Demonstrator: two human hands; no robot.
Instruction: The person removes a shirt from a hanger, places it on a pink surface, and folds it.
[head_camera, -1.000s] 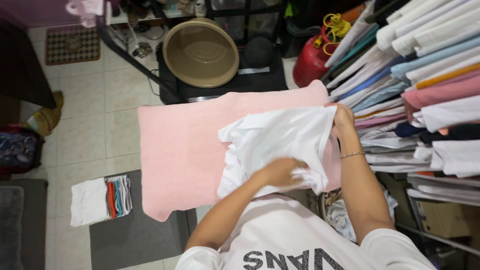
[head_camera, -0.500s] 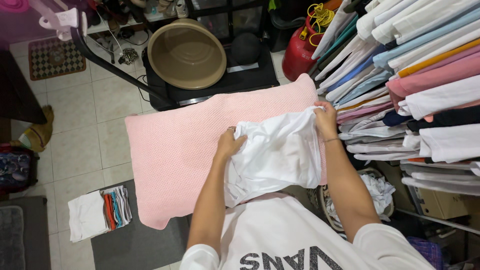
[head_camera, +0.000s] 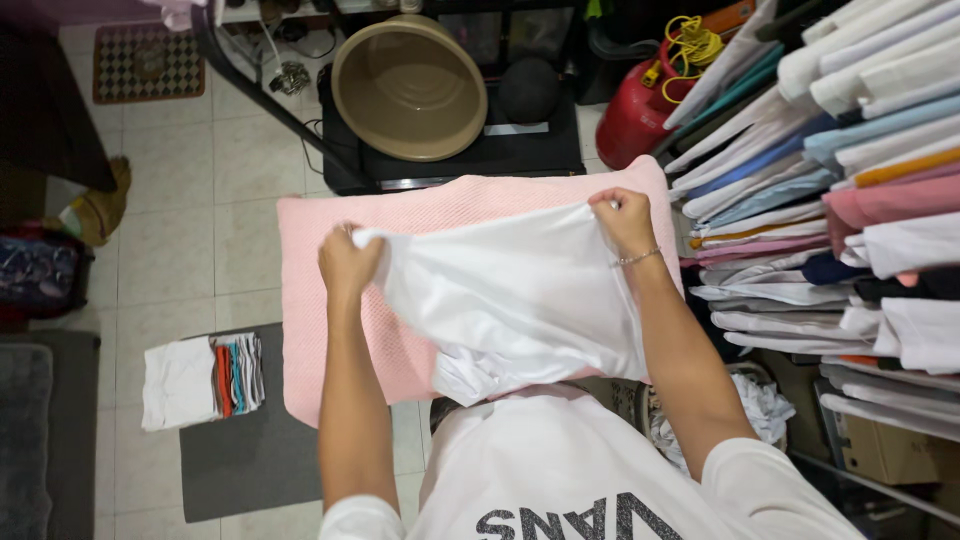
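Observation:
A white garment (head_camera: 510, 295) is stretched out flat above a pink towel-covered board (head_camera: 330, 290). My left hand (head_camera: 348, 262) grips its left top corner and my right hand (head_camera: 622, 220) grips its right top corner. The cloth hangs between both hands, its lower part bunched near my chest. A thin bracelet circles my right wrist.
A rack of hanging clothes (head_camera: 840, 190) crowds the right side. Beyond the board sit a tan plastic basin (head_camera: 408, 88) on a black stand and a red fuel can (head_camera: 640, 115). A small stack of folded clothes (head_camera: 205, 378) lies on a grey mat at the left.
My hands have moved apart, the left going left, pulling the bunched white garment out wide and taut over the pink board.

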